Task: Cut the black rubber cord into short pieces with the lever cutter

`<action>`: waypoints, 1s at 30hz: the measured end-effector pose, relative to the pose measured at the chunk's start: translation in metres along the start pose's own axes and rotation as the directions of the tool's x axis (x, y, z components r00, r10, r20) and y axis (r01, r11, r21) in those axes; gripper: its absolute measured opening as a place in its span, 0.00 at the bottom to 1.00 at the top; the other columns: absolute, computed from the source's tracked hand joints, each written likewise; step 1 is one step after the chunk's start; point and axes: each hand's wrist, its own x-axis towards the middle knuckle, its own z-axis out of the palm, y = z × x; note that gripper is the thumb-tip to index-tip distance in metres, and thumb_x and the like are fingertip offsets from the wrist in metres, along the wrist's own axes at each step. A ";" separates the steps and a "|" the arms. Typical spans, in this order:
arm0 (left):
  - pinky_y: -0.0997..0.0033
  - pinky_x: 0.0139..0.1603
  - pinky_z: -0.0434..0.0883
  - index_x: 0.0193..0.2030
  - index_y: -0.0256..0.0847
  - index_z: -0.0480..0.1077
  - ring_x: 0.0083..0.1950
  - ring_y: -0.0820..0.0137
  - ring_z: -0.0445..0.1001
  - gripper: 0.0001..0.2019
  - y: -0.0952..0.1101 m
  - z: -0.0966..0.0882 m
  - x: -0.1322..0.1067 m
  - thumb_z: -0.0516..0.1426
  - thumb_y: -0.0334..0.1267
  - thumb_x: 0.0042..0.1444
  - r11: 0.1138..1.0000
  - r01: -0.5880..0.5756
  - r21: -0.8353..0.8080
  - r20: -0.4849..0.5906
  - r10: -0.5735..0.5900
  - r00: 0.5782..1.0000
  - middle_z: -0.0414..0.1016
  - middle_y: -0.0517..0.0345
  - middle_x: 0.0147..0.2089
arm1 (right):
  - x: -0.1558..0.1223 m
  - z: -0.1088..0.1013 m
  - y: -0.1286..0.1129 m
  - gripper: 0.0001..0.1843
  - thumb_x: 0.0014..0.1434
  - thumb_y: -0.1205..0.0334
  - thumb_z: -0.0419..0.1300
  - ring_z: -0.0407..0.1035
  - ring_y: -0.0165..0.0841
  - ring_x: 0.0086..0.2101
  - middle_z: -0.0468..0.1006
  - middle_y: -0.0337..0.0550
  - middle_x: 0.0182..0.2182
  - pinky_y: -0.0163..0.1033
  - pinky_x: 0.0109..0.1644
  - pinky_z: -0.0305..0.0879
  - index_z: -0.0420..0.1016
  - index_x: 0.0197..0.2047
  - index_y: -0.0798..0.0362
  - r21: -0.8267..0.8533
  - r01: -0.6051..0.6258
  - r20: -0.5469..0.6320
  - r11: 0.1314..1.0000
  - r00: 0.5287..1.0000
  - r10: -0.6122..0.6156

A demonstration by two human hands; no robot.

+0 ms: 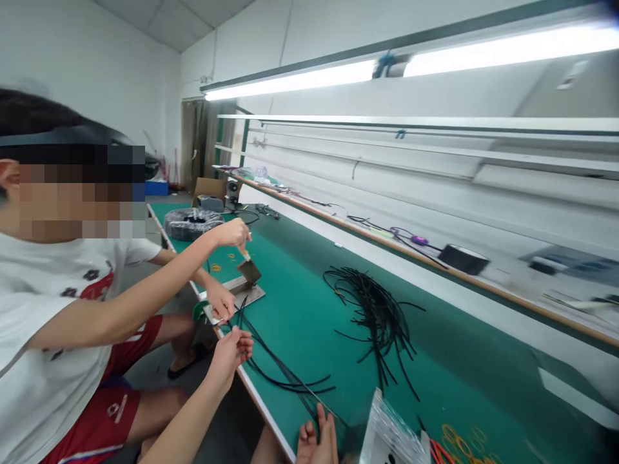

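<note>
My left hand (231,356) is at the table's front edge, its fingers curled in a pinch around the end of a thin black cable (275,368). Several such cables run from there along the table towards my right hand (319,438). That hand lies low in the view, palm up, fingers partly stretched out beside the cables; no firm grip shows. Just beyond my left hand, a co-worker's hand (221,301) rests near the cable ends. The co-worker's other hand (235,233) holds the handle of a small cutter (250,270) with a flat metal blade.
A tangled bundle of black cables (374,309) lies mid-table. Nearer me are a plastic-wrapped box (391,432), red-handled tool (441,451) and yellow rubber bands (457,441). A wrapped cable coil (193,223) sits at the far end. A shelf (338,205) runs along the back.
</note>
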 end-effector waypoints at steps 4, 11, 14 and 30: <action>0.61 0.38 0.72 0.25 0.39 0.77 0.36 0.59 0.78 0.16 -0.024 -0.001 -0.033 0.58 0.48 0.55 0.958 0.247 0.148 0.186 -0.272 0.944 0.79 0.51 0.28 | -0.028 0.016 0.006 0.29 0.41 0.37 0.66 0.62 0.27 0.20 0.78 0.43 0.31 0.35 0.22 0.55 0.72 0.39 0.50 -0.044 -0.119 0.029 0.992 0.992 0.121; 0.62 0.54 0.72 0.43 0.46 0.80 0.66 0.51 0.61 0.26 -0.070 0.008 -0.110 0.67 0.55 0.37 0.974 0.080 0.213 0.304 -0.145 0.942 0.63 0.54 0.66 | -0.075 0.041 0.000 0.25 0.49 0.35 0.61 0.64 0.29 0.24 0.72 0.37 0.22 0.35 0.29 0.62 0.71 0.27 0.51 -0.255 0.211 0.318 0.944 0.940 -0.124; 0.67 0.49 0.73 0.44 0.45 0.79 0.61 0.55 0.67 0.25 -0.072 0.007 -0.115 0.68 0.54 0.38 0.967 0.195 0.164 0.327 -0.240 0.914 0.70 0.50 0.61 | -0.073 0.036 -0.009 0.25 0.50 0.36 0.59 0.57 0.27 0.19 0.64 0.33 0.17 0.33 0.23 0.55 0.66 0.23 0.51 -0.264 0.193 0.350 0.945 0.932 -0.093; 0.82 0.14 0.54 0.29 0.41 0.59 0.15 0.81 0.60 0.25 -0.057 0.022 -0.109 0.68 0.53 0.40 0.978 0.193 -0.082 0.232 -0.170 0.958 0.62 0.70 0.19 | -0.097 0.038 -0.039 0.28 0.50 0.45 0.65 0.65 0.27 0.31 0.72 0.38 0.33 0.38 0.39 0.66 0.68 0.51 0.49 0.079 -0.333 0.405 0.939 0.872 0.276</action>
